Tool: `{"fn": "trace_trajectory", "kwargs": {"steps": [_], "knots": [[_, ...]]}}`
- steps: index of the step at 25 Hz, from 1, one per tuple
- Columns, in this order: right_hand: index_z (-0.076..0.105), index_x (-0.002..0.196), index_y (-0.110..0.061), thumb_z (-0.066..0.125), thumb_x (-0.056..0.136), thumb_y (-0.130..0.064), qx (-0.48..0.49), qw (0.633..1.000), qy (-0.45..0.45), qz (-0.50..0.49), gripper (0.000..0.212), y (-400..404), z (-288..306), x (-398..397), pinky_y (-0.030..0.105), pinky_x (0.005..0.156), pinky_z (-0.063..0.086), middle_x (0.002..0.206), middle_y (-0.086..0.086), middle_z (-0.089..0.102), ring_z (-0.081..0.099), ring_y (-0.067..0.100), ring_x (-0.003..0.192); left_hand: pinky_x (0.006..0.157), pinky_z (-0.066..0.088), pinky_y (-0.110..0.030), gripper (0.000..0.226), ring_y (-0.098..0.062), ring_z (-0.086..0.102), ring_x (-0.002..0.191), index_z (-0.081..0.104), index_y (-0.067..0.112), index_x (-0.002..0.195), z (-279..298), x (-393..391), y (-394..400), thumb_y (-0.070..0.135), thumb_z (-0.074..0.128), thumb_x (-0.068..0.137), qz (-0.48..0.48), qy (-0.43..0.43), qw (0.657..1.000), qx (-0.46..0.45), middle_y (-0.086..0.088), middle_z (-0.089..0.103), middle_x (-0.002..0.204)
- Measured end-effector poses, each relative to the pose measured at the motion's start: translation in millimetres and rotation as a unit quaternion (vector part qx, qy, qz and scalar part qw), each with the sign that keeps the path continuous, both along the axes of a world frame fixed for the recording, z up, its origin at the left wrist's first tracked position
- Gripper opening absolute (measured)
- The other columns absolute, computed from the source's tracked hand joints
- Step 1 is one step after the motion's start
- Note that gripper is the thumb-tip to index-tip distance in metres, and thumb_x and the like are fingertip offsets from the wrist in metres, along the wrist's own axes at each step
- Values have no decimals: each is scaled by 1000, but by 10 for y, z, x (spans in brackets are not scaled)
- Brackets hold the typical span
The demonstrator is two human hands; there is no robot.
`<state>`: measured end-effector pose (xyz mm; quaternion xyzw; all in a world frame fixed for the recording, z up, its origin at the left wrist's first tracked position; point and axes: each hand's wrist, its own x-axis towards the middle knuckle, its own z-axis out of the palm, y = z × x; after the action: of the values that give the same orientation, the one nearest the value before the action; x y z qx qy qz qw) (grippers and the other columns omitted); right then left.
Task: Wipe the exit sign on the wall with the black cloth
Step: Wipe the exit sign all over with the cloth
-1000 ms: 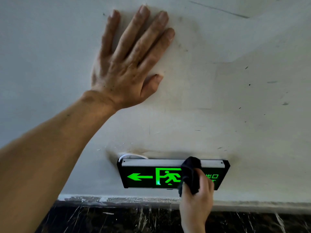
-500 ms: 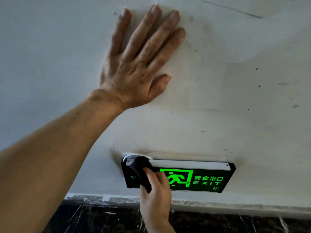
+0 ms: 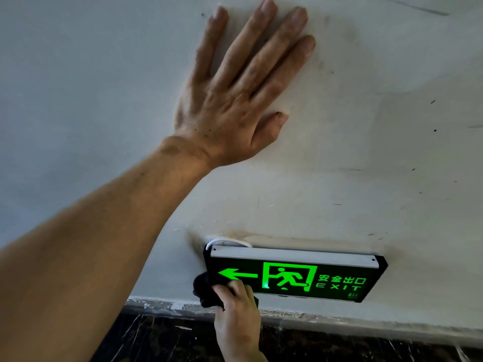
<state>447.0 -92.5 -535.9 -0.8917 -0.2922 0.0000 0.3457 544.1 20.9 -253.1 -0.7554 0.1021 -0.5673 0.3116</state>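
Low on the scuffed white wall [image 3: 366, 126], the exit sign [image 3: 295, 276] is stretching lengthwise to the right of the right hand [image 3: 236, 312], which is clutching the black cloth [image 3: 206, 291] at its lower left corner. Well above, the left hand [image 3: 235, 100] is lying flat and spread, holding nothing, so the right hand is the nearer one.

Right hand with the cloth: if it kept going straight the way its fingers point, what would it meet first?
The right hand points up the wall, black cloth at the lower left corner of the exit sign. Going on, it would probably cross the green arrow first, then the sign's pale top strip.
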Motion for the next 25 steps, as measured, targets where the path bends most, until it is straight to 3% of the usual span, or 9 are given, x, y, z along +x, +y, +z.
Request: {"fn": "trace_trajectory", "kwargs": {"steps": [2, 3, 8, 10, 12, 15, 20, 23, 25], "knots": [[67, 107, -34, 68, 73, -9, -8, 1000, 30, -6, 43, -24, -85, -41, 32, 72, 51, 107, -5, 60, 55, 23, 103, 111, 26, -65, 61, -38, 38, 138, 45, 8, 148, -5, 5, -11, 44, 44, 99, -1, -3, 1000, 0, -17, 49, 149], [67, 110, -33, 66, 75, -7, 4, 999, 36, -8, 44, -27, -103, -58, 33, 77, 50, 108, -4, 60, 53, 24, 105, 111, 26, -65, 60, -38, 39, 138, 46, 8, 148, -3, 9, -11, 44, 44, 99, -1, -5, 1000, 0, -17, 49, 149], [74, 84, -26, 83, 42, 4, 33, 999, -2, -39, 53, -103, -200, -2, 28, 51, 54, 82, -1, 65, 65, 27, 74, 111, 28, -66, 61, -38, 40, 138, 46, 9, 148, -2, 22, 0, 45, 44, 99, -1, -10, 1000, 2, -16, 50, 149], [77, 84, -19, 79, 45, 12, 81, 993, 21, -82, 50, -171, -251, 63, 28, 59, 53, 85, 3, 67, 65, 31, 79, 111, 29, -66, 61, -38, 39, 139, 45, 9, 148, -3, 25, 2, 45, 44, 99, 0, -13, 1000, 5, -16, 49, 149], [79, 87, -16, 70, 60, 14, 172, 957, 144, -184, 42, -256, -215, 113, 27, 74, 48, 95, 5, 65, 64, 32, 92, 111, 29, -66, 62, -38, 38, 139, 44, 9, 149, -1, 28, 4, 45, 44, 99, 4, -13, 1000, 6, -17, 48, 150], [77, 83, -21, 70, 71, 4, 273, 876, 262, -298, 28, -422, -187, 224, 26, 81, 42, 99, -1, 64, 61, 24, 94, 110, 29, -67, 63, -38, 36, 139, 41, 9, 150, -2, 21, -6, 45, 45, 99, 9, -11, 1000, 10, -17, 46, 150], [72, 68, -31, 72, 71, 1, 348, 808, 288, -379, 32, -709, -126, 378, 37, 84, 48, 96, 1, 70, 62, 21, 92, 110, 28, -66, 65, -38, 33, 140, 39, 9, 151, -1, 5, 7, 46, 46, 99, 23, -14, 1000, 14, -16, 43, 152], [72, 72, -29, 76, 69, -1, 389, 753, 316, -426, 28, -974, -169, 518, 50, 87, 53, 92, 7, 72, 65, 28, 91, 109, 29, -67, 65, -38, 33, 140, 38, 9, 152, -12, 11, -2, 45, 45, 99, 22, -15, 999, 18, -15, 40, 153], [72, 81, -24, 76, 71, 1, 455, 693, 328, -452, 27, -1111, -120, 622, 51, 83, 55, 92, 14, 70, 65, 30, 86, 110, 28, -67, 67, -39, 33, 141, 37, 9, 153, -10, 15, 18, 46, 45, 98, 26, -18, 999, 23, -15, 37, 154]]}}
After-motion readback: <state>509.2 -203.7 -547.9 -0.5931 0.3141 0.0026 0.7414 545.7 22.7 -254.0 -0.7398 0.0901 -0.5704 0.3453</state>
